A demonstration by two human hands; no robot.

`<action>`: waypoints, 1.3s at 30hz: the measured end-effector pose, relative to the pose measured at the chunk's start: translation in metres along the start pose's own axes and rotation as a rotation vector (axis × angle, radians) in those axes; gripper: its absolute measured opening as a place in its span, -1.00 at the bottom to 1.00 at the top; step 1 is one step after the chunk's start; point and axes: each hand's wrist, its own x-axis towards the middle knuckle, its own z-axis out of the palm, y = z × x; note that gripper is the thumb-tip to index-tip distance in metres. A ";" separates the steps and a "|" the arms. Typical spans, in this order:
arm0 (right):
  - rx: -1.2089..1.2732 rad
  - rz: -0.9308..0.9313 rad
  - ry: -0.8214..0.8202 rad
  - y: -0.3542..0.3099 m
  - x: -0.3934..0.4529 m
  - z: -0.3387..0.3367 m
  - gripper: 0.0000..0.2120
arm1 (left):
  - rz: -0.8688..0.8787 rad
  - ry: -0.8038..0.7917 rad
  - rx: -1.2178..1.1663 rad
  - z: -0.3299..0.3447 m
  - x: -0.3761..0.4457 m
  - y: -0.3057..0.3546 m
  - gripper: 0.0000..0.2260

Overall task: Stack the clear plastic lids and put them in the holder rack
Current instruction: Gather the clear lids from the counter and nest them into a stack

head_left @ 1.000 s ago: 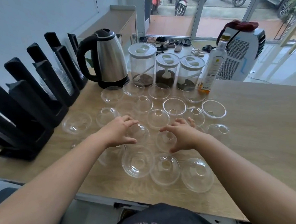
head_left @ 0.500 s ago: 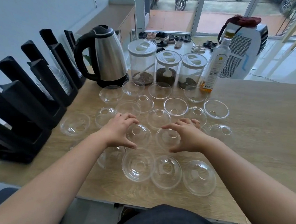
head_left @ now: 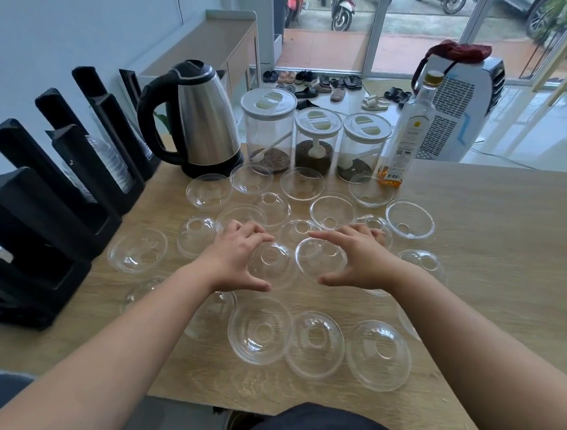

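Observation:
Several clear dome lids lie scattered on the wooden table (head_left: 493, 263), some upright and some upside down. My left hand (head_left: 232, 261) curls around one dome lid (head_left: 273, 264) in the middle, thumb at its near rim and fingers at its far rim. My right hand (head_left: 363, 257) grips the neighbouring lid (head_left: 316, 260) the same way, and that lid is tilted up toward the left one. The black holder rack (head_left: 58, 199) stands along the table's left edge, with a stack of lids (head_left: 111, 166) in one slot.
A steel kettle (head_left: 204, 125), three lidded jars (head_left: 268, 129) and a glass bottle (head_left: 405, 139) line the far edge of the table. A white air cooler (head_left: 457, 106) stands on the floor behind. Three lids (head_left: 313, 344) lie near the front edge.
Both hands have closed in around the two middle lids. The lid in my right hand has tipped up off the table toward the left one.

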 end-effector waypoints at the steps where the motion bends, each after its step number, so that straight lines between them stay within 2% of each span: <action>1: 0.001 0.004 0.003 -0.001 0.002 -0.001 -0.25 | 0.003 0.008 0.003 -0.001 0.000 -0.001 -0.14; 7: 0.041 0.026 0.027 -0.013 0.030 -0.004 -0.15 | -0.015 0.003 -0.013 -0.007 -0.003 -0.008 -0.15; 18: -0.118 -0.005 -0.045 -0.018 0.073 -0.002 -0.19 | -0.039 0.041 -0.067 -0.006 -0.022 -0.026 -0.14; 21: -0.100 0.011 -0.076 -0.013 0.075 0.004 -0.12 | -0.037 0.078 -0.080 -0.011 -0.021 -0.026 -0.14; 26: -0.053 0.097 -0.140 -0.001 0.078 0.025 -0.11 | -0.050 0.073 -0.100 -0.017 -0.015 -0.021 -0.12; 33: -0.122 0.010 -0.112 -0.008 0.058 0.023 -0.12 | -0.011 0.129 -0.131 -0.020 -0.005 -0.010 -0.13; 36: -0.143 -0.003 -0.116 -0.007 0.054 0.023 -0.06 | -0.003 0.132 -0.155 -0.023 -0.002 -0.006 -0.12; 39: -0.100 0.008 -0.080 -0.001 0.046 0.015 0.08 | 0.010 0.126 -0.155 -0.023 0.004 0.001 -0.12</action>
